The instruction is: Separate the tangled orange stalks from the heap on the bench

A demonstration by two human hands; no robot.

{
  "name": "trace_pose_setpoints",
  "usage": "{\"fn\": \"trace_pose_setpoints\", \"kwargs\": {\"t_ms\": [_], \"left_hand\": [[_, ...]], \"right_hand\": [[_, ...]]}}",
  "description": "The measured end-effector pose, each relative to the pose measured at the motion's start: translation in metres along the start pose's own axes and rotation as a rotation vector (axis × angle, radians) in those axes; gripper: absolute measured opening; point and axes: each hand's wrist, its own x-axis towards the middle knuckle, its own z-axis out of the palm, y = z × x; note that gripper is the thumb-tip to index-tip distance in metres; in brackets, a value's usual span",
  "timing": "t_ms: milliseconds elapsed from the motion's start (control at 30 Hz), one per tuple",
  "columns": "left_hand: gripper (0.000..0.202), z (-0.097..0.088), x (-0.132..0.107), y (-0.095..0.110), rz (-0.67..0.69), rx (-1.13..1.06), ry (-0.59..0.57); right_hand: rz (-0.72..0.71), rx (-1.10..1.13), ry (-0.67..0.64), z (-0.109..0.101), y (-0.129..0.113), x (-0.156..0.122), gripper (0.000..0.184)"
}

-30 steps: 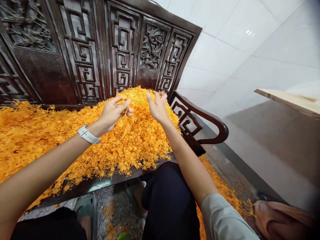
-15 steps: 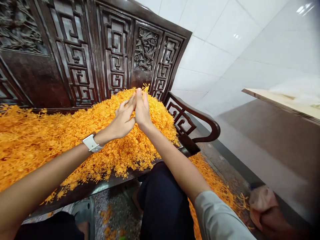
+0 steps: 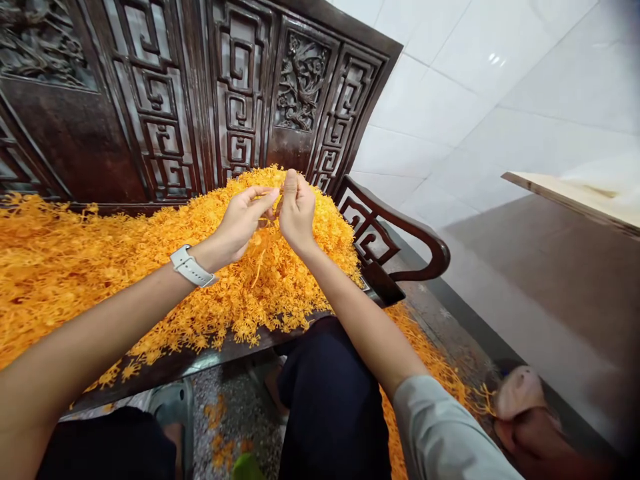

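Observation:
A large heap of orange plastic pieces (image 3: pixel 200 267), small and branching like flower sprays, covers the seat of a dark carved wooden bench (image 3: pixel 107 160). Over the heap's right part, my left hand (image 3: pixel 239 223) has its thumb and fingers pinched together at the tips. Beside it, my right hand (image 3: pixel 297 212) is curled closed, thumb upward. Their fingertips meet around a bit of orange plastic, mostly hidden by the fingers. Below the hands, a thin orange strand (image 3: pixel 258 268) stands out from the heap. A pale watch (image 3: pixel 193 267) is on my left wrist.
The curved armrest (image 3: pixel 425 250) closes the bench's right end. More orange pieces (image 3: pixel 425 353) lie on the floor past my knee, near a pinkish bundle (image 3: pixel 523 400). A wooden board (image 3: pixel 565 193) juts out at right before the tiled wall. A green slipper (image 3: pixel 175 413) is below.
My palms were pressed flat together with orange sprigs showing above them. They have come apart, and the fingers are now curled and pinched at the tips. The view has shifted slightly.

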Motion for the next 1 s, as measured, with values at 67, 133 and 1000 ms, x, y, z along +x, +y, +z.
{"fn": "trace_pose_setpoints", "kwargs": {"t_ms": [67, 133, 1000], "left_hand": [[0.024, -0.002, 0.001, -0.002, 0.016, 0.011, -0.013], [0.034, -0.005, 0.003, -0.003, 0.083, 0.071, -0.049], [0.018, -0.035, 0.016, 0.032, 0.043, -0.237, -0.215]], "right_hand": [[0.018, 0.026, -0.025, 0.003, -0.003, -0.003, 0.054], [0.041, 0.051, -0.091, 0.004, -0.006, -0.004, 0.054], [0.091, 0.065, -0.091, -0.042, -0.012, 0.034, 0.048]]}}
